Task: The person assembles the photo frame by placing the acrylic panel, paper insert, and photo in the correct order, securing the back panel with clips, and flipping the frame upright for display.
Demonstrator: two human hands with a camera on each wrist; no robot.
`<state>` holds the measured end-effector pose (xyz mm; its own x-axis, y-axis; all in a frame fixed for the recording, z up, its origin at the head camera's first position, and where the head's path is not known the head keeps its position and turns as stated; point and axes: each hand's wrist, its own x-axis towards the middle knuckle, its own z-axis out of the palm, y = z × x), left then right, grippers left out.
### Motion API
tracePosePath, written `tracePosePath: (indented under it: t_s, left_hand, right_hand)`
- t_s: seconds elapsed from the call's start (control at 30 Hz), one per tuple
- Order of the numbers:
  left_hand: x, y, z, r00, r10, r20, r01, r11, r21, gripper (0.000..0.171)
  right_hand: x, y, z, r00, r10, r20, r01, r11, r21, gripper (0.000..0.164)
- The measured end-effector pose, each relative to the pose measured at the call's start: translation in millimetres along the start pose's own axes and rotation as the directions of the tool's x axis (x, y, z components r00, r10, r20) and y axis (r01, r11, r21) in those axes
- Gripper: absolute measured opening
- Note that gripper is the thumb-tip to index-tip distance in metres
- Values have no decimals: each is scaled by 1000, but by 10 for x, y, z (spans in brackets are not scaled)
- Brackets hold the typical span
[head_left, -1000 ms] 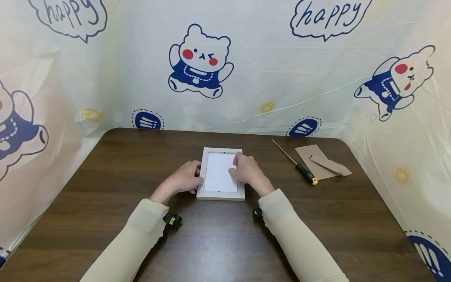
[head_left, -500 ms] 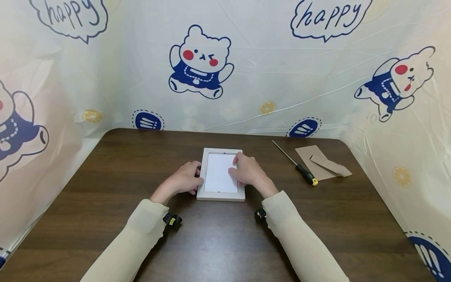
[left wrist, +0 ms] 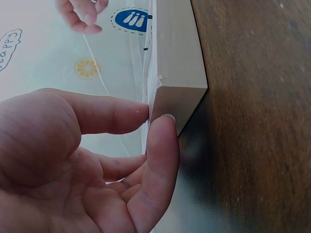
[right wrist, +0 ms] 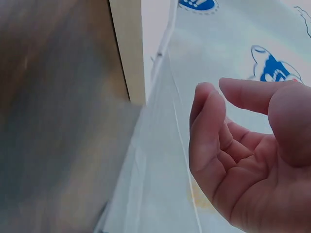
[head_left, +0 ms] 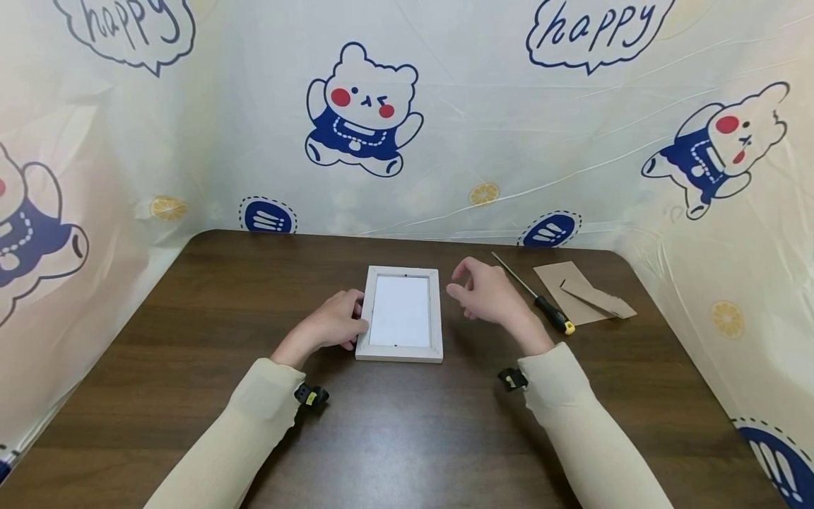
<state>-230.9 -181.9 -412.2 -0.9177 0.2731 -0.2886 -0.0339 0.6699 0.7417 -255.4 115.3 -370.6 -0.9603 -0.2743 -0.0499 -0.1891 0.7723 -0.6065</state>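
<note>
A white picture frame (head_left: 435, 318) lies on the brown table with its back up, a white panel (head_left: 399, 311) set inside its border. Small dark tabs show at the panel's top and bottom. My left hand (head_left: 326, 322) holds the frame's left side; in the left wrist view the thumb and curled fingers meet at the frame's edge (left wrist: 181, 48). To the right of the frame hovers my right hand (head_left: 491, 293), fingers loosely curled. The right wrist view shows a gap between its thumb and forefinger, with nothing held.
Right of my right hand lies a screwdriver (head_left: 552, 314) with a black and yellow handle. Beside it are a brown cardboard piece (head_left: 559, 279) and a folded strip (head_left: 594, 297). A printed curtain (head_left: 464, 127) rises behind the table (head_left: 394, 438).
My right hand has let go of the frame's right side and moved right, toward the screwdriver. The left hand and the frame have stayed in place.
</note>
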Motion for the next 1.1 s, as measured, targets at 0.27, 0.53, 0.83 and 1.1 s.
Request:
tracePosePath:
  t_s: [0.27,0.53,0.83,1.1]
  left_hand:
    - [-8,0,-4,1000,-5,-4,5,1000,-3,61]
    - [-2,-6,-2,1000,-3,0,3,1000,-4,62]
    - [1,-9,3,1000,-2,0,2,1000,-6,62]
    - [1,-11,6,1000,-2,2,2,1000,-13,60]
  right_hand:
    - [-110,239,-354,997,-46,-60,44,999,-27,25]
    - [-232,573,-673,988,-47,-149,26,990,-139,24]
    - [-331,1066,-893,973,1,-230,-37,987,-153,34]
    - [-309,1482,-1044,961,67,-268,-116,979,-168,45]
